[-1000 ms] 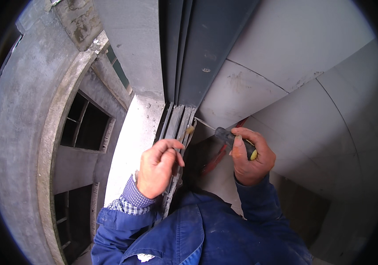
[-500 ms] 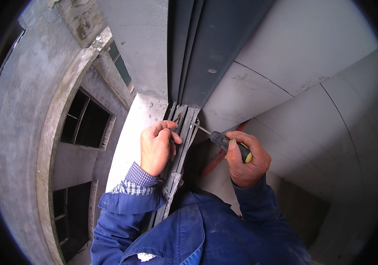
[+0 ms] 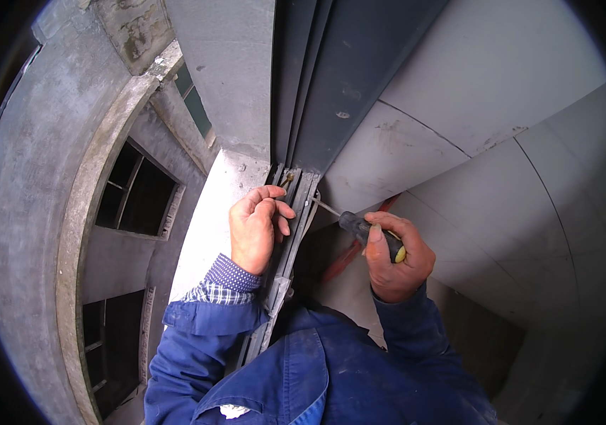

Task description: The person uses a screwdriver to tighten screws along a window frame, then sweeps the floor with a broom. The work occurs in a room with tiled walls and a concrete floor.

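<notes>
My right hand (image 3: 401,258) grips a screwdriver (image 3: 359,227) with a black and yellow handle. Its thin metal shaft points up and left, with the tip at the right edge of a grey metal window track (image 3: 292,244). Over the left side of that track, my left hand (image 3: 255,230) is closed, its fingers curled toward the grooves. Whatever may lie between those fingers is hidden. A small yellowish piece (image 3: 287,178) shows in the track just beyond my left fingertips.
A dark grey upright frame (image 3: 338,92) rises from the track's far end. Left of the track runs a pale ledge (image 3: 207,212), with a concrete facade (image 3: 41,212) and windows beyond. Large pale panels (image 3: 487,64) are on the right; a red bar (image 3: 343,261) lies below the screwdriver.
My left hand has shifted slightly to the right and away from me along the track. The screwdriver stays at the track's right edge, and my right hand has barely moved.
</notes>
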`<state>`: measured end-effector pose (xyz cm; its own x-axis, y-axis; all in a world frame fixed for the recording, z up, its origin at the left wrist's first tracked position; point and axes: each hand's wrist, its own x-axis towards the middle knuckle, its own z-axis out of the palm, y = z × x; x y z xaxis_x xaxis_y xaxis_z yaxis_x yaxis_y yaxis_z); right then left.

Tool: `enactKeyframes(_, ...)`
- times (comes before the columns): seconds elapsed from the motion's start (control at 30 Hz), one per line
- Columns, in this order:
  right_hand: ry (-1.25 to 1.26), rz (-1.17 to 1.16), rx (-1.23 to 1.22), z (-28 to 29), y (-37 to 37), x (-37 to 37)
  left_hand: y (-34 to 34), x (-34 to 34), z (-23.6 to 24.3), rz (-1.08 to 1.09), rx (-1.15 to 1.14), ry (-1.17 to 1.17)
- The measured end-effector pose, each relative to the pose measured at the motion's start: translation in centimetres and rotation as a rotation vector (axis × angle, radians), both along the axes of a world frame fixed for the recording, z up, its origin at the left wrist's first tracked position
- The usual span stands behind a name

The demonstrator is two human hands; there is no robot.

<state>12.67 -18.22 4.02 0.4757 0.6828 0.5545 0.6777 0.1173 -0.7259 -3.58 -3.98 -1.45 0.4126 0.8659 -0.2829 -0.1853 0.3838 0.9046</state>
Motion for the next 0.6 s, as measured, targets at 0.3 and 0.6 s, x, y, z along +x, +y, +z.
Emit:
enactKeyframes(0.3, -0.055, 0.011, 0.035, 0.13, 0.31, 0.02, -0.33, -0.5, 0.05, -0.004, -0.001, 0.002)
enactKeyframes(0.6, -0.047, 0.021, 0.039, 0.06, 0.35, 0.22, -0.77, -0.96, -0.08, -0.007, 0.046, -0.004)
